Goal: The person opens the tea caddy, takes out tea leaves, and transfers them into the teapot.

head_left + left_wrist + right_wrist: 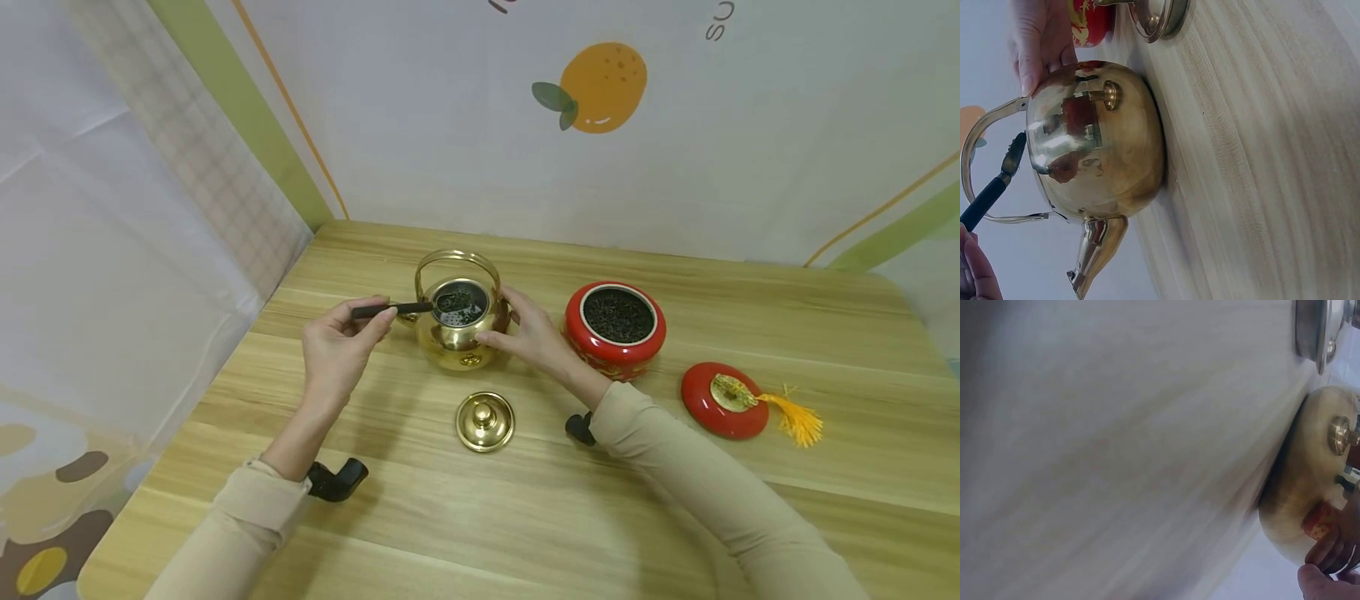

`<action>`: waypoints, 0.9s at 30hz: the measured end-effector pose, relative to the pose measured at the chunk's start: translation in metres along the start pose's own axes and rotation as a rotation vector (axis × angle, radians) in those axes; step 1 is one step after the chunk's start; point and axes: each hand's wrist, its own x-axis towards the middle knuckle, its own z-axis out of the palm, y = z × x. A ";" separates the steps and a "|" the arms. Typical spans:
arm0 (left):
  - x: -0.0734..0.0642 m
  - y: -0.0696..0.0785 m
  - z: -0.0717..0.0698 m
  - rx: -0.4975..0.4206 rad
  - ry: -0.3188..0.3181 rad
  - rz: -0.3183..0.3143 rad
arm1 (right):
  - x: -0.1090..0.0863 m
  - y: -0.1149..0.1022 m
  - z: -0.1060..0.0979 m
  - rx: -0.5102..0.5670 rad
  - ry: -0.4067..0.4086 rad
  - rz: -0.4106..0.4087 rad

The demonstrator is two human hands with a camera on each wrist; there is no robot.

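Note:
In the head view my left hand [339, 346] pinches the dark handle of a tea scoop [393, 309] between thumb and fingers. The scoop's head, with tea leaves on it, is over the open mouth of a shiny brass teapot [457, 354]. A dark perforated surface with scattered leaves shows inside the mouth. My right hand [536, 337] holds the pot's right side, thumb at the front and fingers behind. The pot's arched handle [456, 252] stands upright. In the left wrist view the scoop [1013, 155] is beside the pot's rim, within the handle's arch.
Right of the pot stands a red jar [611, 354] with dark tea leaves inside. Its red lid [697, 392], with a yellow tassel [798, 421], lies farther right. The brass pot lid [485, 423] sits in front of the pot. A printed cloth [450, 150] hangs behind the table.

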 end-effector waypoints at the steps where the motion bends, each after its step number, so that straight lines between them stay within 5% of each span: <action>1: 0.000 0.000 0.000 0.010 0.001 0.010 | 0.000 0.000 0.000 0.001 0.000 0.001; 20: -0.002 -0.003 0.005 0.123 -0.030 0.225 | 0.000 0.002 0.000 0.035 -0.004 -0.012; 27: -0.003 -0.004 0.005 0.139 -0.032 0.257 | 0.000 0.001 0.000 0.031 -0.006 -0.011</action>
